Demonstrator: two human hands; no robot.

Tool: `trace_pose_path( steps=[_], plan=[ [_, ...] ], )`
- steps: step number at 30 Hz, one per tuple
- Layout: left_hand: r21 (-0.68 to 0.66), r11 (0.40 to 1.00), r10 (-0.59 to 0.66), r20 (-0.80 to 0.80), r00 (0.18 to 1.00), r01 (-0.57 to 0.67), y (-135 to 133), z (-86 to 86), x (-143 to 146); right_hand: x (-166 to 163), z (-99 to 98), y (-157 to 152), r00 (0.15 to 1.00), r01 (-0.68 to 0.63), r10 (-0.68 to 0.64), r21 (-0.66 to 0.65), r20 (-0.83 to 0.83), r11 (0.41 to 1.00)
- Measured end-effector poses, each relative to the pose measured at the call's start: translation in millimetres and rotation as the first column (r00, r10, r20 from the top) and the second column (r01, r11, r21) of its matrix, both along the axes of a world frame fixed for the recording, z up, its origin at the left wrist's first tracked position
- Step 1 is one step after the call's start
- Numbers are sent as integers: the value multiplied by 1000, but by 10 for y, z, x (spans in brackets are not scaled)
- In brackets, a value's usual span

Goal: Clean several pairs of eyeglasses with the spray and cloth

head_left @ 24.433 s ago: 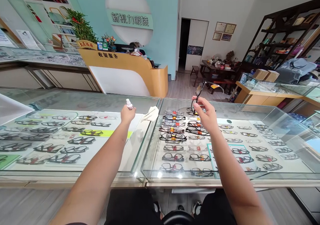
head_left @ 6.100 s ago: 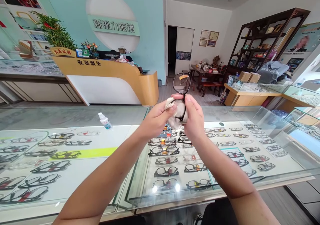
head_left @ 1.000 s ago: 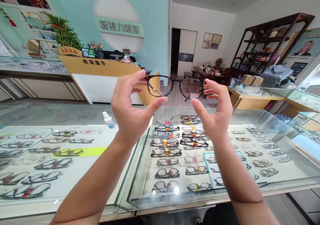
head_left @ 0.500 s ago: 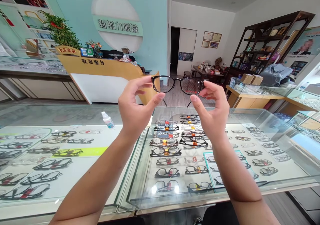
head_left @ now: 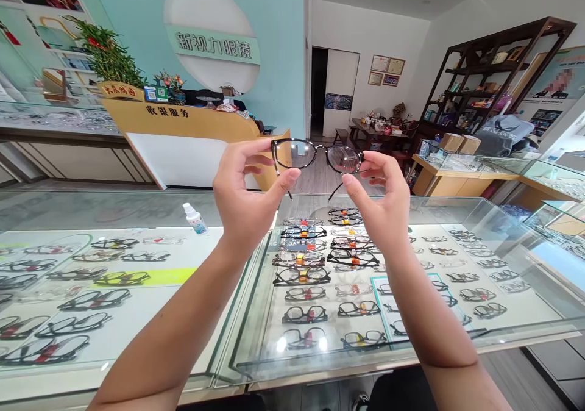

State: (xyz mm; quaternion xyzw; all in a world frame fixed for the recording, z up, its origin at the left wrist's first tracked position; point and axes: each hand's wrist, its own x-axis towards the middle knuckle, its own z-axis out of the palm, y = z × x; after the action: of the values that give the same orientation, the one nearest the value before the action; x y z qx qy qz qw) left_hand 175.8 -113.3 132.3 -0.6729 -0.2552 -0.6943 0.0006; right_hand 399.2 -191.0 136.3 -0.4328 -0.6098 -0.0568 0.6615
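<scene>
Both my hands hold a pair of dark-framed glasses [head_left: 316, 156] up in front of me, above the glass display counter [head_left: 411, 213]. My left hand [head_left: 244, 194] pinches the frame's left end between thumb and fingers. My right hand [head_left: 384, 200] pinches the right end the same way. The temples are unfolded and point down towards me. A small white spray bottle [head_left: 194, 218] lies on the counter glass, left of my left hand.
Under the counter glass lie several rows of glasses frames [head_left: 305, 277]. Beyond stand a yellow reception desk [head_left: 192, 136] with a potted plant [head_left: 105, 57], a doorway [head_left: 319, 91], a dark shelf unit [head_left: 493, 75] and another glass counter [head_left: 484, 164].
The cloth that wrapped a lens six seconds ago is out of my hands. Over the last second the raised glasses have turned slightly and my hands have drawn a little closer together.
</scene>
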Motion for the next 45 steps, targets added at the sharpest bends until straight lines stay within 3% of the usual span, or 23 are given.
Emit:
trace_pose_path(
  steps=[4, 12, 24, 45],
  plan=[
    [5, 1000, 30, -32, 999, -29, -8, 9, -11, 0, -21, 19, 1000, 11, -11, -6, -5, 1000],
    [-44, 998, -48, 49, 998, 50, -61, 38, 10, -14, -29, 40, 999, -4, 3, -26, -45, 1000],
    [-16, 997, -69, 44, 997, 69, -38, 36, -6, -12, -23, 37, 998, -8, 6, -41, -57, 999],
    [144, 988, 50, -21, 999, -46, -29, 59, -5, -34, -51, 72, 999, -9, 3, -131, -49, 991]
  ],
)
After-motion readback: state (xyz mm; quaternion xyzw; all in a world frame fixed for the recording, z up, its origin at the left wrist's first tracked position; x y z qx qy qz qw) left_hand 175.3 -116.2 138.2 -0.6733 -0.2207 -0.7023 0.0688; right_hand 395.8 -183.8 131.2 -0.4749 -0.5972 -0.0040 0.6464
